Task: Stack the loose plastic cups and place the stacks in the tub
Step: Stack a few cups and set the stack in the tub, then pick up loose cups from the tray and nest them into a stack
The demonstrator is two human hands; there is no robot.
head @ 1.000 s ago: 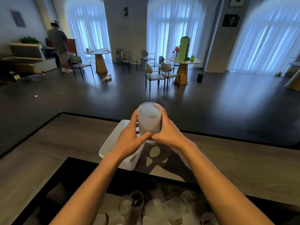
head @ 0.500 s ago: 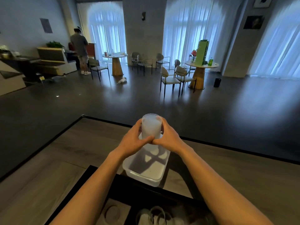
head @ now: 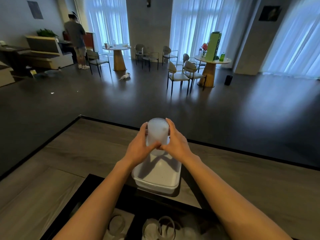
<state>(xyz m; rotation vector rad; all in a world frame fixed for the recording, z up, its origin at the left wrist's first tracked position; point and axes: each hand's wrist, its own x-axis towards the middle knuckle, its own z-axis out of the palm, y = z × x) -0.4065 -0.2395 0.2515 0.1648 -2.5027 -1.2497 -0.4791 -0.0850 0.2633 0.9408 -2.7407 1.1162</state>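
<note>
Left hand (head: 138, 149) and right hand (head: 176, 144) both curl round the cup stack (head: 158, 131). Thumbs meet on its near side; fingers wrap the flanks. Green box (head: 214, 45) at 1 o'clock: print too small to read. Stack is frosted white, ribbed at the top edge, upright, held over the 12 o'clock end of the white tub (head: 155, 184). Loose cups (head: 166, 227) lie at 6 o'clock.

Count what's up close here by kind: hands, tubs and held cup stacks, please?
hands: 2, the left hand and the right hand
white tub: 1
cup stack held by both hands: 1
total: 4
The loose cups at the bottom edge are cut off, so uncounted.
</note>
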